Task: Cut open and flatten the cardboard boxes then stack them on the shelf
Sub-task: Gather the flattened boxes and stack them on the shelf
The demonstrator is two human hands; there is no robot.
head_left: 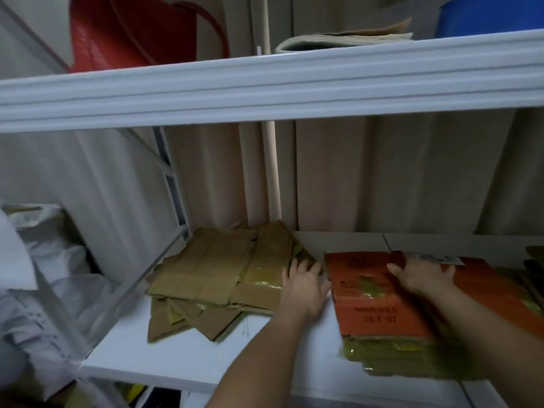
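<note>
A pile of flattened brown cardboard boxes [217, 275] with yellowish tape lies on the white shelf [182, 357], left of centre. My left hand [303, 287] rests on the pile's right edge, fingers spread flat. To the right lies a flattened orange box [379, 307] printed with dark letters, on top of more taped cardboard [397, 357]. My right hand [418, 275] presses on the orange box's far part, fingers straight.
The upper white shelf board [265, 86] hangs close overhead, with a red bag [129, 33], folded paper [347, 39] and a blue drum [494, 16] on it. A white shelf post [173, 184] and white sacks [50, 278] stand at left. A beige curtain [382, 172] hangs behind.
</note>
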